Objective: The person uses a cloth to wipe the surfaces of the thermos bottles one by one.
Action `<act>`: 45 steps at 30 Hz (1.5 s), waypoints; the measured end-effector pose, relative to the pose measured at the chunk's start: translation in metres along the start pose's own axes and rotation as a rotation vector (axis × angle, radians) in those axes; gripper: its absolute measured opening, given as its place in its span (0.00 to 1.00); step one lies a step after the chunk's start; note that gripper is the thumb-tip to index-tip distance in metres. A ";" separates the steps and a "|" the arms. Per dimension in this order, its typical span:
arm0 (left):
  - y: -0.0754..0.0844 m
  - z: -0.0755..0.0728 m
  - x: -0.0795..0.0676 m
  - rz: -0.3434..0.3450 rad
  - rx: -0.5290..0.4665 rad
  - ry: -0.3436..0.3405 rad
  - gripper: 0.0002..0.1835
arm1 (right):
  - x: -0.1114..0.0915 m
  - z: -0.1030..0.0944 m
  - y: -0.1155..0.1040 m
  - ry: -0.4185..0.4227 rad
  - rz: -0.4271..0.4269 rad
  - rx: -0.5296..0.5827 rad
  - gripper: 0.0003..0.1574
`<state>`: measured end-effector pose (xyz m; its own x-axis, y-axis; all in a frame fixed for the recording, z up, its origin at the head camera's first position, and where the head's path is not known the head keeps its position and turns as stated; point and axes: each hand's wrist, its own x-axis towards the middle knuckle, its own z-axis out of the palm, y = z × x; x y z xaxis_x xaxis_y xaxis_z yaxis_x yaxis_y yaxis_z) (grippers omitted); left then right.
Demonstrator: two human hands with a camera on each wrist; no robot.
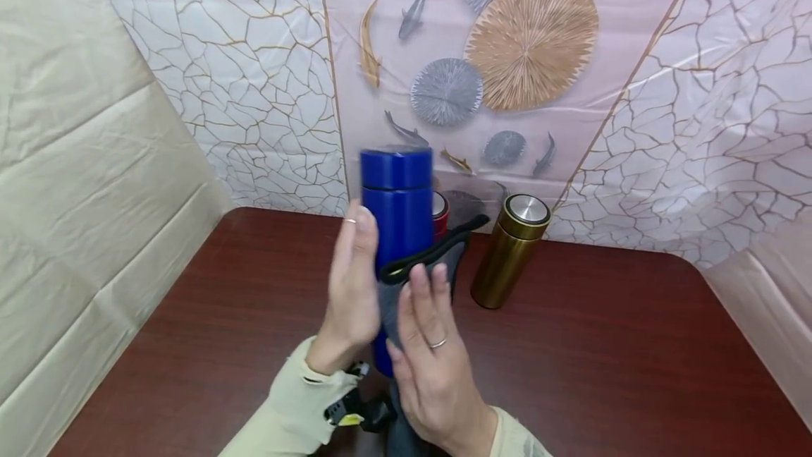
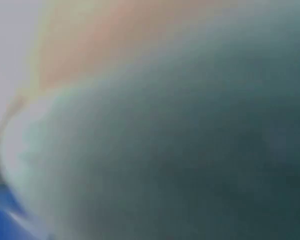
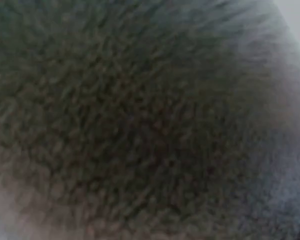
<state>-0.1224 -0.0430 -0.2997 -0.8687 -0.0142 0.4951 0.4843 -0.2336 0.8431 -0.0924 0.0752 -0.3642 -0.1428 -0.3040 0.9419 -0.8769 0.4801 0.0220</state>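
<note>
A blue flask (image 1: pixel 396 214) is held upright in front of me, slightly blurred. My left hand (image 1: pixel 352 295) grips its left side, with the other fingers partly hidden behind it. A grey cloth (image 1: pixel 392 316) with black edging lies against the flask's right and front. My right hand (image 1: pixel 434 365) holds this cloth to the flask, its long fingers pointing up. Part of the cloth hangs below that hand. In the left wrist view a blurred grey-green surface (image 2: pixel 180 150) fills most of the picture; the right wrist view is dark and too close to make out.
Behind the hands a gold flask (image 1: pixel 504 256) with a silver-topped lid stands on the brown table (image 1: pixel 603 344). A red flask (image 1: pixel 440 214) is mostly hidden behind the blue one. A patterned sheet (image 1: pixel 266 90) covers the back wall.
</note>
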 end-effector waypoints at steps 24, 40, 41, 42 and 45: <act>-0.010 0.006 -0.003 0.037 0.119 -0.082 0.25 | 0.012 -0.005 0.011 0.048 0.050 0.056 0.33; -0.024 0.025 -0.014 0.023 0.178 -0.218 0.21 | 0.024 -0.024 0.019 0.182 0.215 0.075 0.33; -0.021 0.023 -0.012 0.019 0.165 -0.197 0.21 | 0.022 -0.020 0.017 0.168 0.187 0.064 0.33; -0.017 0.019 -0.010 0.009 0.151 -0.175 0.21 | 0.020 -0.017 0.013 0.147 0.161 0.051 0.33; -0.009 0.010 -0.004 -0.020 0.078 -0.110 0.22 | 0.011 -0.008 0.004 0.076 0.097 0.035 0.32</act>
<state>-0.1216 -0.0315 -0.3071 -0.8636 0.0975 0.4946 0.4775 -0.1563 0.8646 -0.0940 0.0801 -0.3509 -0.1940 -0.1932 0.9618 -0.8765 0.4745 -0.0814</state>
